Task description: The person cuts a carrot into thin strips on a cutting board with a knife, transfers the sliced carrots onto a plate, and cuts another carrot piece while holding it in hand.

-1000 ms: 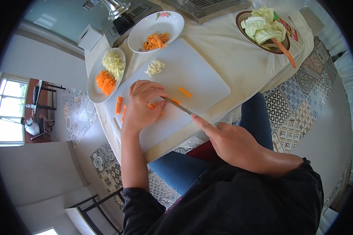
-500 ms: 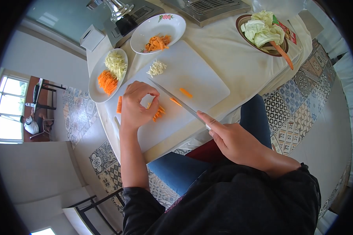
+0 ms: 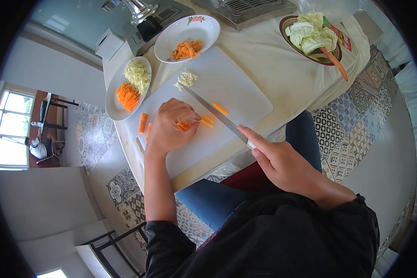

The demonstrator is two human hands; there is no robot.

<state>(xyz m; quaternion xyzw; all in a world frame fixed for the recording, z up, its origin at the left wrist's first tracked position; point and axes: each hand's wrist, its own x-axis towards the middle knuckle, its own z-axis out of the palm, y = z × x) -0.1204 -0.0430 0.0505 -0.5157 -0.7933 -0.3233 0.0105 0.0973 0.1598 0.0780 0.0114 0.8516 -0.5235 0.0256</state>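
My right hand (image 3: 280, 164) grips the pale handle of a kitchen knife (image 3: 217, 114), its blade slanting up and left over the white cutting board (image 3: 245, 92). The tip lies by a small heap of chopped white pieces (image 3: 188, 78). Curled low over the board, my left hand (image 3: 171, 123) has thumb and fingertips close together at thin carrot sticks (image 3: 207, 122), just left of the blade. More cut carrot (image 3: 184, 125) shows inside the curl of that hand. Beyond the blade lies another carrot stick (image 3: 221, 109). A thicker carrot piece (image 3: 143, 123) rests near the board's left edge.
An oval plate (image 3: 110, 104) holds shredded carrot and pale green shreds. Carrot peelings (image 3: 187, 49) lie in a flowered white bowl (image 3: 211, 34). A brown-rimmed bowl (image 3: 285, 23) at the right carries cabbage (image 3: 310, 37) and a carrot (image 3: 334, 64). Metal stoves (image 3: 245, 11) stand behind.
My left hand has turned and lowered, its thumb and fingers coming down to the carrot sticks near the blade. The knife has shifted slightly right and up relative to the board.
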